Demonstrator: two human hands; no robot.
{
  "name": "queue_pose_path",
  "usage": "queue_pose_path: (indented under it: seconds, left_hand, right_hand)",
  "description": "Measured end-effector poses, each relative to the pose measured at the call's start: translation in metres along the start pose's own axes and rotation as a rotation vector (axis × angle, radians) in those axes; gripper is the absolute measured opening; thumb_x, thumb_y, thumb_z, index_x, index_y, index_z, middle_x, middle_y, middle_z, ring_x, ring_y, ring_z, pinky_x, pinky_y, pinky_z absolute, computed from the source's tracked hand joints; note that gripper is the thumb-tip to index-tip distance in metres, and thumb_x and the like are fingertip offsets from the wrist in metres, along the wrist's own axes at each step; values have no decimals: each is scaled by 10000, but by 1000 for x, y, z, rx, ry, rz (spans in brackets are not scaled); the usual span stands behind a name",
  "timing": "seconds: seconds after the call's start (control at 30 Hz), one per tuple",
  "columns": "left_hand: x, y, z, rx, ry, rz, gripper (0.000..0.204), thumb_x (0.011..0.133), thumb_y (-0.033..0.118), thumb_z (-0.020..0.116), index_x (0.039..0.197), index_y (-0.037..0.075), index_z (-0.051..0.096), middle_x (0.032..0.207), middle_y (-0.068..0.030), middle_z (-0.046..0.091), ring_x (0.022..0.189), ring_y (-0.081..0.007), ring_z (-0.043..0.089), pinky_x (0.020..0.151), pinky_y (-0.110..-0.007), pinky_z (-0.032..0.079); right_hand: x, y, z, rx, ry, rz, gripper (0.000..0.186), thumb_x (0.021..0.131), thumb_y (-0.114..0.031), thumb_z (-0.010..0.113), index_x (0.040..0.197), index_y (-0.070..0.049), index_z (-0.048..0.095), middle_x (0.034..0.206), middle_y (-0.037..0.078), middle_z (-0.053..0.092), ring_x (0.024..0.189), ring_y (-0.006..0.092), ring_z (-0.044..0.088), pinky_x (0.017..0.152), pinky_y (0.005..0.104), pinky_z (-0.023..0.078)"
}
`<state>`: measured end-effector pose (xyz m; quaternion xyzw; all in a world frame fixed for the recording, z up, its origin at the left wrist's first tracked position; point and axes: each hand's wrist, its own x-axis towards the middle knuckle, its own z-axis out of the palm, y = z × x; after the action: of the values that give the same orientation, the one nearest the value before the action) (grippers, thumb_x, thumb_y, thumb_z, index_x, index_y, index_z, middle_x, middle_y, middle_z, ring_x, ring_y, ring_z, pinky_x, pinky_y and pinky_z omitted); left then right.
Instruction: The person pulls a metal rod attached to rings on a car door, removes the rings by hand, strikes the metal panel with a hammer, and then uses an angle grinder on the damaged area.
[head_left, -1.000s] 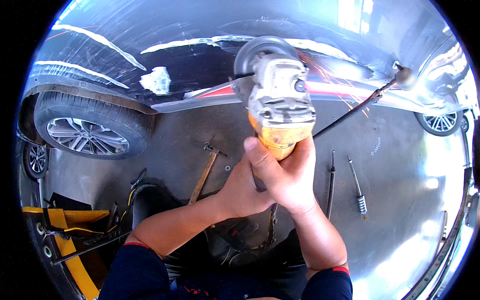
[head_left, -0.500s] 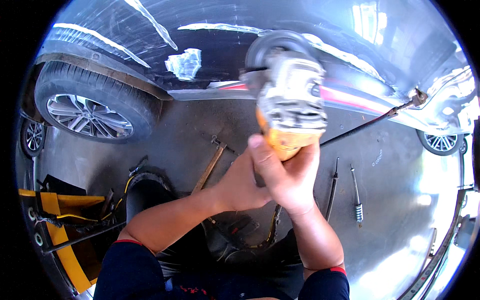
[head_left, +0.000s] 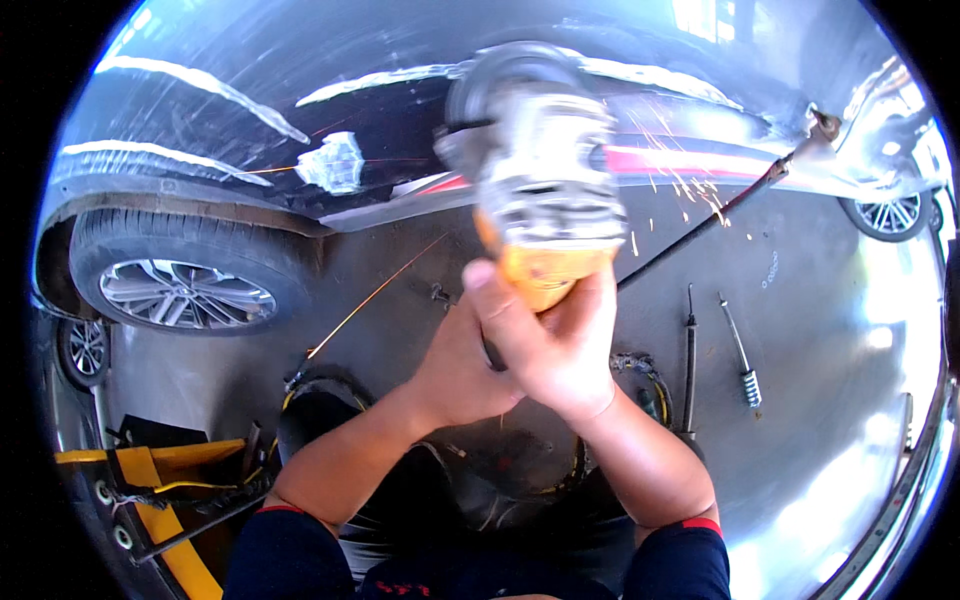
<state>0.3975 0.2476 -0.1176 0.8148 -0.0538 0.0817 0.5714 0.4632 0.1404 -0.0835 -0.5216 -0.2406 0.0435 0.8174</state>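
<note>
An angle grinder (head_left: 555, 215) with a yellow body and a pale, blurred front is held out at the dark car side panel (head_left: 400, 125). My right hand (head_left: 555, 355) wraps around its body, thumb along the left side. Beside and partly beneath it, my left hand (head_left: 455, 365) grips the rear of the tool; its fingers are mostly hidden. The round disc (head_left: 505, 85) is smeared by motion and overlaps the panel near a pale ground stripe (head_left: 380, 82). Sparks (head_left: 685, 190) scatter to the right, with a few thin streaks to the left. The disc's exact contact point is hidden.
At left are the car's wheel (head_left: 185, 280) and a yellow frame (head_left: 160, 510). A long dark rod (head_left: 700, 230) slants up to the panel's right end. Several tools lie on the floor, including a spring-ended rod (head_left: 742, 350). Cable loops (head_left: 640, 375) lie around my legs.
Many more sparks now fly from the grinder. The whole view has tilted and shifted; both hands keep their hold. The wooden handle on the floor is now hidden behind my left arm.
</note>
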Motion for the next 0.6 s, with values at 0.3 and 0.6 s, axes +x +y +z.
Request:
queue_pose_path:
  seconds: [0.3, 0.6]
  left_hand:
    - [1, 6, 9, -86, 3, 45, 643, 856, 130, 753, 1449, 31, 525, 1423, -159, 610, 1327, -337, 591, 1107, -433, 455]
    - [-1, 9, 15, -14, 3, -3, 703, 865, 157, 773, 1493, -6, 504, 1516, -165, 525, 1419, -300, 486, 1194, -445, 368]
  right_hand:
    - [0, 11, -6, -74, 7, -82, 558, 859, -195, 844, 1236, 27, 498, 1026, 172, 744, 948, 252, 759, 846, 371, 586]
    - [1, 5, -12, -102, -43, -75, 573, 879, -162, 832, 1275, 48, 475, 1082, 157, 735, 995, 196, 722, 884, 343, 575]
